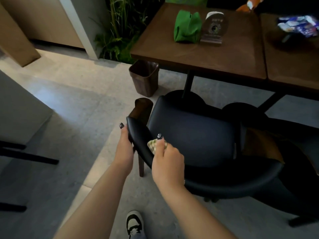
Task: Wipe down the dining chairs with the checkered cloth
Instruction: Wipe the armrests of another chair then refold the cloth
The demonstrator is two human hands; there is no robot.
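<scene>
From the head camera I look down on a dark chair drawn up to a brown table. Its curved back sweeps from the lower right round to the left armrest, which ends at a wooden post.

My right hand is bunched round the cloth: fingers curled, thumb laid over the top, only a small checkered patch showing past the knuckles. The cloth is pressed against the inner face of the armrest, just behind the thumb tip. So the cloth sits in my right hand, on the chair's left arm, directly across the armrest from my other hand.

My left hand clasps the outer side of the same armrest, thumb up along the edge; the fingers go under the rail and I cannot see them. The two hands are close together with only the armrest between them.

On the table stand a green bag and, touching its right side, a clear sign. A blurred blue packet lies on the next table to the right. A brown bin stands on the floor by the table's corner, with plants behind it. My shoe shows at the bottom edge.
</scene>
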